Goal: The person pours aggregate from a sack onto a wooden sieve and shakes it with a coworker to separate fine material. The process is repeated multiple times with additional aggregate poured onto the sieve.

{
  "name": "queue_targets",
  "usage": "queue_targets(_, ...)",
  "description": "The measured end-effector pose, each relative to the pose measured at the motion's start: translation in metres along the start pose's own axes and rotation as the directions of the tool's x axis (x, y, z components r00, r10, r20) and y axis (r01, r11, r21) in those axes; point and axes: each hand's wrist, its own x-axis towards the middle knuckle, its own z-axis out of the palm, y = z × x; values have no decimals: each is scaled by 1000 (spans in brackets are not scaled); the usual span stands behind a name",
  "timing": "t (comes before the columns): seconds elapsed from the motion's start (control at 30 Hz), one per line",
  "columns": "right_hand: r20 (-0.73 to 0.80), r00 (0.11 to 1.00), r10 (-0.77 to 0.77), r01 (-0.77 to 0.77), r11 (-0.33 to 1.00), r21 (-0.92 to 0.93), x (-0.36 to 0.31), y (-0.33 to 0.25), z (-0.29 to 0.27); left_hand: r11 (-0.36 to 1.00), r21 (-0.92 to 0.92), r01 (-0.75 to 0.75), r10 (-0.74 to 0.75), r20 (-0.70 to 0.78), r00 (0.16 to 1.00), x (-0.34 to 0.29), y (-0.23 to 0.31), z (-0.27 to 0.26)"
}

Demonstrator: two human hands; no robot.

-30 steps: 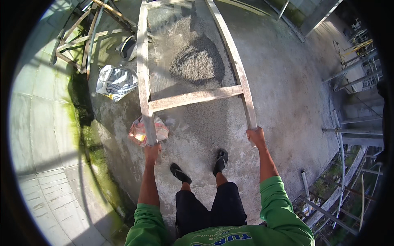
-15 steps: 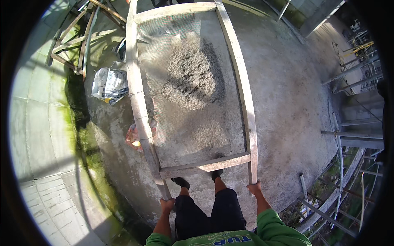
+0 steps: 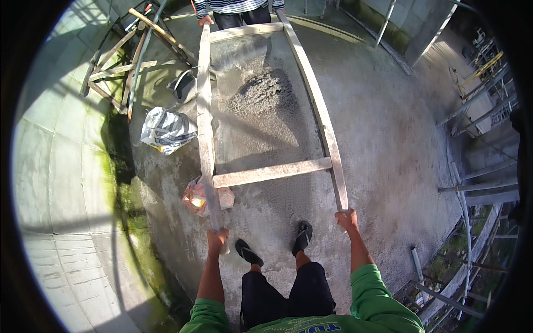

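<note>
A long wooden-framed sand screen (image 3: pixel 272 173) with fine mesh stretches away in front of me. My left hand (image 3: pixel 217 238) is closed round the near end of its left rail, and my right hand (image 3: pixel 347 220) grips the end of the right rail. Both arms are extended forward. A heap of grey sand (image 3: pixel 265 94) shows within the frame toward the far end; whether all of it lies on the mesh I cannot tell. At the far end a co-worker (image 3: pixel 240 6) in a striped top holds the left rail with one hand (image 3: pixel 205 20); the other is at the right rail.
Left of the screen lie a white sack (image 3: pixel 168 129) and an orange-white sack (image 3: pixel 194 197), partly behind the rail. A wooden trestle (image 3: pixel 119 69) stands at the far left beside a mossy wall edge (image 3: pixel 125 205). Poles (image 3: pixel 466 222) line the right side of the concrete floor (image 3: pixel 388 150).
The screen has moved away from me, my arms stretching out with it. The sand heap looks smaller and more sloped. The co-worker's torso and hands have come into view.
</note>
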Motion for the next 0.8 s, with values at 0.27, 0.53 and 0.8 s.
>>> queue_targets(0.27,-21,968,250,-248,943,-221,-80,209,8,921,185,342,-325,-119,938,-127,-144,-7)
queue_targets(0.53,3,1000,16,-16,997,-70,16,-48,6,992,128,1,5,-48,999,28,19,-25)
queue_targets(0.8,-26,997,68,-69,997,-27,-31,-22,11,986,166,-4,7,-15,1000,13,-8,-30)
